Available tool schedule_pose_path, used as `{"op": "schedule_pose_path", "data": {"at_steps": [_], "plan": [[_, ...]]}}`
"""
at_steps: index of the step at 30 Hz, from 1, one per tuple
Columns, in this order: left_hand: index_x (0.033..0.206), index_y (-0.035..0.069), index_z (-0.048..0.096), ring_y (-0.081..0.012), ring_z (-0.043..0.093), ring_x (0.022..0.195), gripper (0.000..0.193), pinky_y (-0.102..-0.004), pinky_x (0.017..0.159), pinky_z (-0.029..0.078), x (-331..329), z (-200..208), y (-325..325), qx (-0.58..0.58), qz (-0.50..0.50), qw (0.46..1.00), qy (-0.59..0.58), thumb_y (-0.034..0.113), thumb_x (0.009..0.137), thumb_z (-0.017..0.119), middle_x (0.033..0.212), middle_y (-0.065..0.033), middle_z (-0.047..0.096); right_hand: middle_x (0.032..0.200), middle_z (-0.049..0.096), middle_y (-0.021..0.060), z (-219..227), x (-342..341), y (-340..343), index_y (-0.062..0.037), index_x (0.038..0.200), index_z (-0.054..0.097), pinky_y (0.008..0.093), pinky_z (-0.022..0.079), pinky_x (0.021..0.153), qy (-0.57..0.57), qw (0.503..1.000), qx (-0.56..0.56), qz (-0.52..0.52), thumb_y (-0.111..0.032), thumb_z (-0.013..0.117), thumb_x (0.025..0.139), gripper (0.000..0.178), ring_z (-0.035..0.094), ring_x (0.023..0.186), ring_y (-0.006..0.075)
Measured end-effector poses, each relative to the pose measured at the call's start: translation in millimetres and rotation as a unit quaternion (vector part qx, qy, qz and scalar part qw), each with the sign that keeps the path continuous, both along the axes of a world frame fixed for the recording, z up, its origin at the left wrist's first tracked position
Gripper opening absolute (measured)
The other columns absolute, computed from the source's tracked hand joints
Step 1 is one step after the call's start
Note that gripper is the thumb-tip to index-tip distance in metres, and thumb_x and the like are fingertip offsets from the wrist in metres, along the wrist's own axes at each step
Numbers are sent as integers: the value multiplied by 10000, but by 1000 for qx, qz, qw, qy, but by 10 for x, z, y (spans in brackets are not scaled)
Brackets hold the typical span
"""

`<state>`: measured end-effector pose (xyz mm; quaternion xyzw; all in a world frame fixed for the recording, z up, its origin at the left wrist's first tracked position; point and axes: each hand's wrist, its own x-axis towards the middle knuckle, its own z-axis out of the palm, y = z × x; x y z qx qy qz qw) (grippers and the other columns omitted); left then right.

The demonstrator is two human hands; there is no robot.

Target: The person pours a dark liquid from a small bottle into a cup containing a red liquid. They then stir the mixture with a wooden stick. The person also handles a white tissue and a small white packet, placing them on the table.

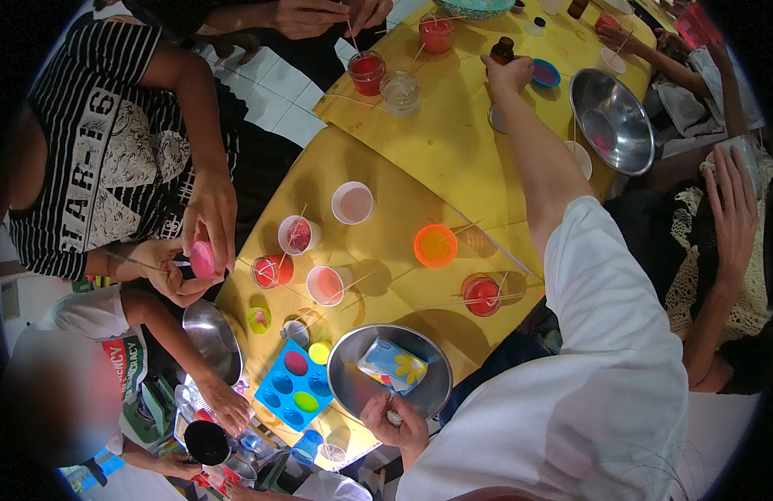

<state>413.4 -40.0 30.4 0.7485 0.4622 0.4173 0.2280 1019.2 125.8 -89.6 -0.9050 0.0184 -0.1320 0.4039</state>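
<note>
My right arm in a white sleeve stretches far across the yellow-covered table. At its end my right hand (510, 75) is closed round a small brown bottle (502, 48) with a dark cap. A shallow blue dish (546, 73) lies just right of it. My left hand (395, 422) is closed over the near rim of a steel bowl (343, 377). Something small and whitish shows between its fingers, too hidden to name. In that bowl lies a blue and white soft packet (395, 366) with a yellow flower.
Left of the bowl sits a blue silicone mould (278, 380) with some filled cavities. Cups and jars of red and pink stuff, an orange cup (435, 246) and a red jar (482, 296) with sticks stand mid-table. A large steel bowl (612, 121) is far right. Other people work around the table.
</note>
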Motion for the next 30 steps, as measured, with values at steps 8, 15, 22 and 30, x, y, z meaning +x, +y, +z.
{"op": "schedule_pose_path", "data": {"at_steps": [8, 15, 22, 30], "plan": [[1123, 20, 546, -222, 539, 830, 318, -267, 602, 438, -15, 18, 8, 40, -34, 998, 35, -93, 836, 623, 1031, -136, 555, 1060, 594, 204, 40, -61, -104, 39, 1035, 561, 453, 479, 887, -29, 998, 59, 17, -317, 878, 650, 612, 599, 1006, 378], [1095, 20, 543, -258, 552, 861, 281, -329, 700, 467, -53, 50, 36, 76, -28, 997, -6, -71, 842, 622, 977, -119, 588, 953, 667, 202, 727, -539, -306, 16, 936, 602, 452, 504, 829, -113, 979, 130, 106, -296, 857, 635, 503, 642, 924, 394], [1089, 24, 543, -267, 566, 863, 283, -353, 732, 483, -178, 112, -36, 78, -63, 994, -51, -71, 837, 630, 975, -141, 594, 1001, 707, 108, 1874, -1350, -1033, -8, 1046, 643, 346, 517, 777, -52, 930, 152, 332, -212, 869, 681, 475, 681, 882, 209], [1076, 15, 559, -280, 605, 843, 329, -343, 714, 517, -384, 129, -168, 82, -85, 988, -97, -102, 794, 682, 973, -159, 607, 1123, 692, 87, 3044, -2639, -1808, 35, 1158, 621, 335, 529, 940, 85, 784, 318, 527, 13, 893, 642, 584, 669, 1003, 173]]}}
